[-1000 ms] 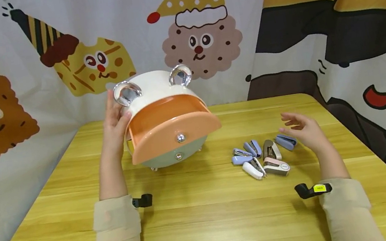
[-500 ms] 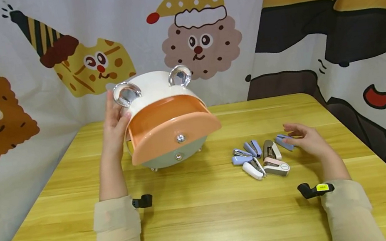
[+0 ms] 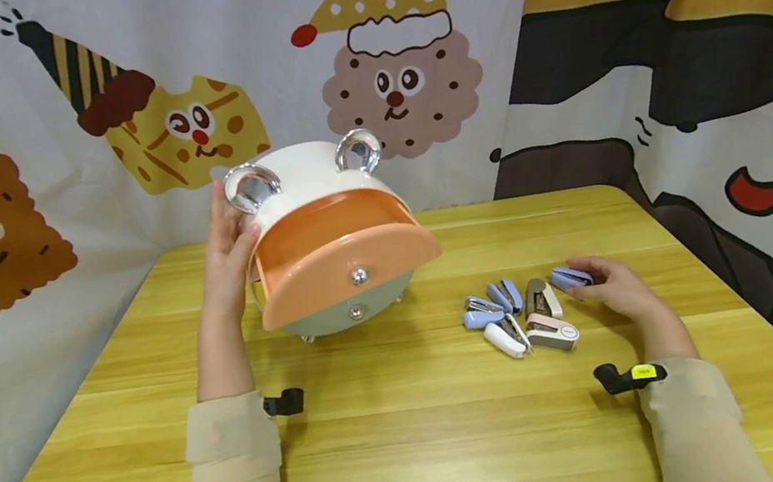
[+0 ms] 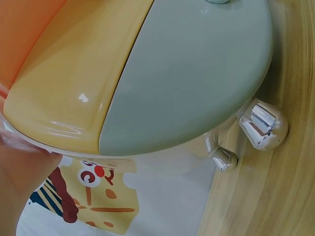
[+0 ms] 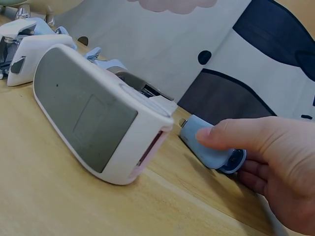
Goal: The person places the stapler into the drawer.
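Observation:
A white drawer box (image 3: 302, 168) with silver ear-like rings stands on the left part of the table, its orange drawer (image 3: 361, 269) pulled out. My left hand (image 3: 226, 260) rests along the box's left side, fingers pointing up and thumb near the front edge. In the left wrist view, the yellow drawer (image 4: 81, 83) and green drawer (image 4: 182, 73) appear close up. At the right, my right hand (image 3: 617, 287) pinches a small blue stapler (image 5: 204, 146) between thumb and fingers, low over the table.
Left of my right hand lie several mini staplers: blue staplers (image 3: 483, 312), a white stapler (image 3: 505, 339), a brown-and-white stapler (image 3: 538, 299) and a pink-and-grey stapler (image 3: 553, 333). A cartoon-printed curtain (image 3: 280, 47) hangs behind the wooden table (image 3: 435, 452).
My right hand has come down to the rightmost blue stapler and now pinches it. The left hand and the drawer box have stayed in place.

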A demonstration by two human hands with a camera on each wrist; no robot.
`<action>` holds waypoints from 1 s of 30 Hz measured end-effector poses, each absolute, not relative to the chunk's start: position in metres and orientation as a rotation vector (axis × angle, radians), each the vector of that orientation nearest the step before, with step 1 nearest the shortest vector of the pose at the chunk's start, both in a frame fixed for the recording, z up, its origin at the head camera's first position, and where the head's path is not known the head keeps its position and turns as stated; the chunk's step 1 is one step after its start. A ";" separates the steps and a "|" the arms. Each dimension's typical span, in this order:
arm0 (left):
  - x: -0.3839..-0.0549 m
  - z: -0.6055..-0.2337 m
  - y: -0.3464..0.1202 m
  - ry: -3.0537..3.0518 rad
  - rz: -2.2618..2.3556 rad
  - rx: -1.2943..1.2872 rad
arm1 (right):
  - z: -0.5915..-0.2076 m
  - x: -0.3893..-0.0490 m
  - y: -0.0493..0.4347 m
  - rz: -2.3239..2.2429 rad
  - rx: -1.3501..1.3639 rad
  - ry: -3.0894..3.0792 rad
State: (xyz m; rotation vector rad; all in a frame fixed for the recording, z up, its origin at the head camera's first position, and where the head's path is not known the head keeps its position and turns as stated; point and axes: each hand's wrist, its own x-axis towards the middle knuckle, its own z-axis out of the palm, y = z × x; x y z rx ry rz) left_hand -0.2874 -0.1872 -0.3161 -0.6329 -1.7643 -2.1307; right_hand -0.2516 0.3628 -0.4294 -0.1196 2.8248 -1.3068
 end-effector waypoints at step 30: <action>-0.287 -0.316 -0.187 -1.779 -2.138 -0.621 | -0.414 -0.247 0.351 -1.419 -0.061 2.913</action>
